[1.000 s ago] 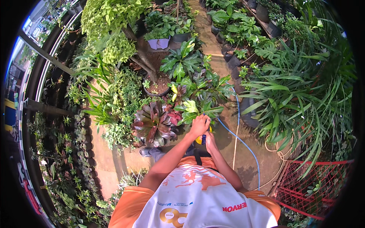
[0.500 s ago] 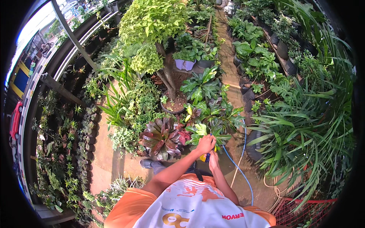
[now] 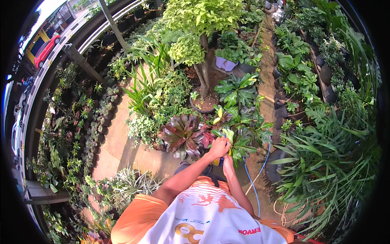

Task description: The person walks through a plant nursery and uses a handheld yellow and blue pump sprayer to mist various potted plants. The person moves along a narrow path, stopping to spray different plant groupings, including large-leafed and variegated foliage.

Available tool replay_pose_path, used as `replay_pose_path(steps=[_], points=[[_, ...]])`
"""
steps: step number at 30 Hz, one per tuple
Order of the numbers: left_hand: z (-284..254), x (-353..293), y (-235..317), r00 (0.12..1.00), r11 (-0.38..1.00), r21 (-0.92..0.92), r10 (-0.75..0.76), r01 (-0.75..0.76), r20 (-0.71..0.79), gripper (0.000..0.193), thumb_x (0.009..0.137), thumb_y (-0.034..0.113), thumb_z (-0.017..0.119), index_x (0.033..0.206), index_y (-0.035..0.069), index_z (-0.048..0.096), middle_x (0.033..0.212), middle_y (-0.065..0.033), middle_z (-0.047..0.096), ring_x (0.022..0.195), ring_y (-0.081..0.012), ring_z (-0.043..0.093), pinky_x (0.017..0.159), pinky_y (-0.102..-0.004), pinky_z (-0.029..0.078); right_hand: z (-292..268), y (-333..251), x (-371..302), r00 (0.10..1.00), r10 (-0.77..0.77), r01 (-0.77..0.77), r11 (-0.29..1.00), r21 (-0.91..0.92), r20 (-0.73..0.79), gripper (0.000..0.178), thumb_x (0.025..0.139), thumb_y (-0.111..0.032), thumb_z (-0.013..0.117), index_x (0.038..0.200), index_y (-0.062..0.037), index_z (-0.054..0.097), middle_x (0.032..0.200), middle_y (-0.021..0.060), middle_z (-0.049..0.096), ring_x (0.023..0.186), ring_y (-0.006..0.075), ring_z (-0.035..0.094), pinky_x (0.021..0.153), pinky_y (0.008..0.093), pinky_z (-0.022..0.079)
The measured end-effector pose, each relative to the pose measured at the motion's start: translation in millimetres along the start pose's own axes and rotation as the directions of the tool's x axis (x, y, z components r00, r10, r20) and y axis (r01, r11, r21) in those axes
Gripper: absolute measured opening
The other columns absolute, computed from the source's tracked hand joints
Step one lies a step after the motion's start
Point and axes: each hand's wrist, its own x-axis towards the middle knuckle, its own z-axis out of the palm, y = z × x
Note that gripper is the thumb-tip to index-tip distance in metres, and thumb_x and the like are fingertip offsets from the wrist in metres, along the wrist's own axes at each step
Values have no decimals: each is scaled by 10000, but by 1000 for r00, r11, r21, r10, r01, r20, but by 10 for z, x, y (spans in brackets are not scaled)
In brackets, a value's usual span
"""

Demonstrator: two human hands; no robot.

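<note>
Both of my hands are close together in front of my body, over the glossy green leaves of a potted plant (image 3: 239, 142). My left hand (image 3: 219, 147) is closed, its fingers curled at the upper end of a small yellow and dark-blue thing (image 3: 221, 161); what exactly it grips is hidden. Just below it, my right hand (image 3: 228, 163) wraps round the same thing, whose kind I cannot make out. A pale yellow-green leaf (image 3: 228, 134) shows right beside the left hand's fingers. Left of the hands spreads a dark red rosette plant (image 3: 183, 136).
Beyond the rosette stands a small potted tree (image 3: 204, 85), near a lilac planter (image 3: 226, 64). A blue hose (image 3: 252, 183) runs along the ground at right, beside long strappy leaves (image 3: 325, 158). At left, plant rows border a railing (image 3: 50, 77), with a red car (image 3: 46, 51) outside.
My view has turned, so the plants sit farther right in the picture. Both hands stay together on the yellow and blue thing, slightly nearer the rosette. The shoe at left has gone from sight.
</note>
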Motion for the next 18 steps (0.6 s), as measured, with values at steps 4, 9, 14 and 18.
replay_pose_path(steps=[4, 9, 14, 18], points=[[-297, -42, -239, 989, 998, 54, 41, -34, -145, 302, 922, 256, 475, 858, 4, 629, 863, -171, 640, 855, -358, 558, 806, -487, 409, 286, -69, 18, 991, 77, -71, 996, -61, 108, 278, 983, -264, 472, 867, -63, 625, 742, 28, 605, 686, 112, 556, 664, 261, 430], [-776, -391, -594, 942, 987, -25, -161, 161, -295, 318, 908, 333, 530, 796, 50, 619, 842, -145, 625, 848, -346, 557, 721, -494, 382, 889, -61, 35, 957, 183, -100, 937, -336, 224, 283, 986, -222, 414, 898, -50, 620, 754, 19, 605, 672, 98, 539, 648, 256, 422], [-1213, -642, -913, 858, 959, -73, -278, 274, -431, 286, 896, 302, 561, 794, 40, 613, 825, -150, 605, 822, -343, 547, 699, -469, 375, 1451, 142, 153, 918, 233, -90, 909, -406, 320, 305, 997, -261, 443, 866, -53, 623, 776, 20, 618, 697, 114, 558, 680, 262, 433], [-1446, -779, -1124, 808, 941, -69, -321, 332, -494, 286, 898, 298, 572, 792, 36, 614, 830, -149, 601, 809, -351, 551, 705, -470, 376, 1714, 365, 289, 832, 359, -131, 868, -479, 423, 277, 998, -245, 435, 973, -40, 621, 910, 18, 628, 844, 89, 555, 760, 261, 425]])
